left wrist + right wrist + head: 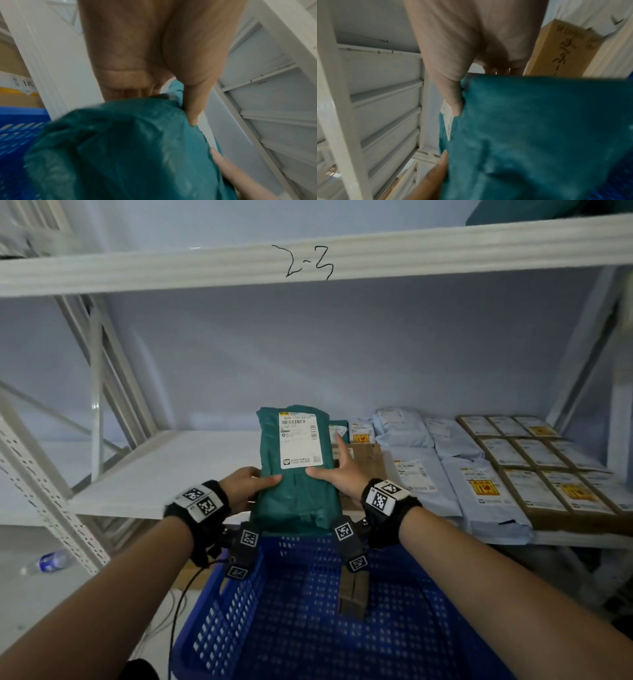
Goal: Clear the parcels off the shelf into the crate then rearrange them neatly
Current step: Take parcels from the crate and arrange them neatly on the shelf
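Clearing step in hand: one teal parcel [298, 470] is held in both hands, between the shelf [164, 470] and the blue crate [294, 611] that stands just in front of and below the shelf edge. The parcel is tilted, label side facing the head camera, its lower end hanging over the crate's far rim. The left hand [245, 486] grips the parcel's left edge, thumb on the front and fingers [126, 93] curled behind it; the right hand [342, 474] grips the right edge the same way, thumb across the front just below the label, one finger pointing up along the side. Both forearms reach forward over the crate, wrists level and close together. Crate contents: a small brown box [354, 597] on the floor of it; little else visible. Many parcels remain on the shelf to the right: pale blue mailers [455, 474] and rows of cardboard boxes [534, 460]. Judged next move: lower the parcel into the crate and lay it flat, clear of the brown box, before letting go; the soft bag may fold or slump if dropped on end.
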A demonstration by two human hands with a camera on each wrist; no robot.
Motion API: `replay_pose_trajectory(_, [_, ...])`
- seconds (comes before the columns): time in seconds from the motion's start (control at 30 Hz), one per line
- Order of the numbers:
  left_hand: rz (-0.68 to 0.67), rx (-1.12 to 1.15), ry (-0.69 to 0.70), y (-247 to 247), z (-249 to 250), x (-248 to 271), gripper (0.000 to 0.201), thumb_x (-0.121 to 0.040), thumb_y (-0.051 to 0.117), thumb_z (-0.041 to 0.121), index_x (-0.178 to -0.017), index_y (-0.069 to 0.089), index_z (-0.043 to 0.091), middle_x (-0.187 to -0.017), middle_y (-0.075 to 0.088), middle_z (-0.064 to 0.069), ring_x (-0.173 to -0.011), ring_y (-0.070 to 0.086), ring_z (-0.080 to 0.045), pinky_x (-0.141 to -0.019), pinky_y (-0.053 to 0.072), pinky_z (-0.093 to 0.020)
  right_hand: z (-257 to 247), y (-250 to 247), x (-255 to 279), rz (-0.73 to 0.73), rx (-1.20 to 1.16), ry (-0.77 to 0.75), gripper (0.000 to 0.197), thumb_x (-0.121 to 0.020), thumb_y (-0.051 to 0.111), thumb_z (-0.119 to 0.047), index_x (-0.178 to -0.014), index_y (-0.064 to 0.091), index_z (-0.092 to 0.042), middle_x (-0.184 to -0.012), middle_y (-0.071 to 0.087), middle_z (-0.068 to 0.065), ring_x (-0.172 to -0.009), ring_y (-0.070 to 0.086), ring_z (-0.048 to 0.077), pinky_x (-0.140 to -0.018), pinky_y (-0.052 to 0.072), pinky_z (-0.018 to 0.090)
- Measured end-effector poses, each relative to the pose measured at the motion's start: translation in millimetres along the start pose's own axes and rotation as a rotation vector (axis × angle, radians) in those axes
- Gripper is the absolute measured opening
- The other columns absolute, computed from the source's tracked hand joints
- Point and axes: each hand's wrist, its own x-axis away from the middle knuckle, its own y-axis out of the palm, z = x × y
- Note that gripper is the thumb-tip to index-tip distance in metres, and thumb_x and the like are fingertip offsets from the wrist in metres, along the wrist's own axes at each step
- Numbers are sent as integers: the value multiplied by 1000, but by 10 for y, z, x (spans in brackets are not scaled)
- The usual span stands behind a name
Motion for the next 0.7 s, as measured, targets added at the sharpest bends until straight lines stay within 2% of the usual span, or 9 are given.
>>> replay_pose_trajectory(0.03, [-1,-5,15,56,-38,-44,45,-89,62,21,-125,48,-1,-122,60,-15,-94,63,-23,-77,53,-33,34,-41,-4,28,14,18,116,-73,83,-20,-153,0,-32,-151,37,6,-131,46,26,-105,44,47])
replay_pose_trajectory(0.1, [-18,18,26,156,-107,-124,44,-88,63,16,-126,48,-1,-121,61,-14,-95,63,-23,-79,53,-34,113,-110,-35,66,34,65,116,-68,86,-24,-154,8,-24,-150,39,9,-129,49,26,-104,45,47])
replay_pose_trajectory(0.2, [-5,57,31,196,-178,-246,45,-88,62,18,-128,48,-1,-123,60,-15,-106,61,-29,-83,52,-36,212,-167,-63,94,13,105,104,-69,86,-23,-150,21,-15,-143,46,10,-123,53,26,-103,46,46])
replay_pose_trajectory(0.27, [39,86,31,151,-192,-342,47,-88,63,19,-128,48,-3,-125,59,-18,-112,59,-34,-89,50,-41,271,-152,-85,95,10,104,95,-71,84,-22,-147,27,-15,-141,49,10,-120,55,25,-101,47,45])
replay_pose_trajectory(0.33, [82,86,31,69,-201,-444,47,-89,61,19,-126,49,-6,-123,60,-23,-110,59,-37,-95,48,-45,308,-95,-113,55,23,97,86,-74,81,-20,-143,30,-15,-139,50,7,-117,56,23,-100,48,39])
replay_pose_trajectory(0.43, [143,87,30,-96,-218,-585,42,-92,57,18,-124,50,-8,-121,60,-25,-106,60,-38,-94,49,-46,329,76,-175,-7,39,83,79,-78,78,-16,-142,31,-16,-135,53,4,-114,57,21,-94,50,33])
replay_pose_trajectory(0.57, [229,80,29,-427,-278,-834,42,-94,54,19,-125,49,-8,-123,58,-28,-108,58,-39,-98,46,-48,366,418,-420,-42,106,81,78,-78,78,-17,-141,32,-15,-133,54,5,-119,56,25,-101,47,41])
replay_pose_trajectory(0.7, [325,62,42,-736,-390,-1127,39,-94,54,17,-124,50,-7,-123,58,-25,-102,58,-34,-97,46,-46,392,744,-777,-21,147,54,78,-80,75,-14,-143,28,-15,-132,53,6,-116,57,26,-98,48,37])
